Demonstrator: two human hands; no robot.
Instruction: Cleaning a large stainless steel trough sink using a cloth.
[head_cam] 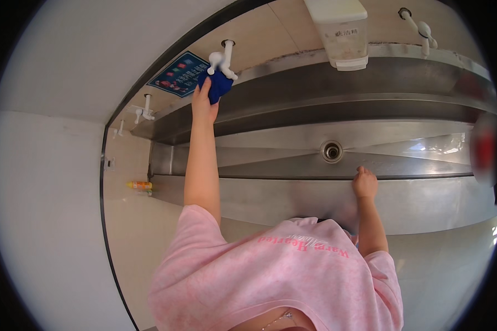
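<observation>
My left hand (206,99) reaches up and to the left, gripping a dark blue cloth (220,87). The cloth lies against the underside of a white wall tap (220,64) and partly behind its spout. Low over the front side of a long stainless steel sink (265,163), my right hand (365,183) is held with its fingers curled in, and no object shows in it. The round drain (331,152) is just up and to the left of that hand.
A soap dispenser (343,41) bearing writing hangs on the wall, with another white tap (424,31) to its right. More taps (144,113) and a blue sign (180,74) are on the left. A yellow-orange bottle (140,185) stands beyond the sink's left end. Something red and blurred (484,149) is at the right rim.
</observation>
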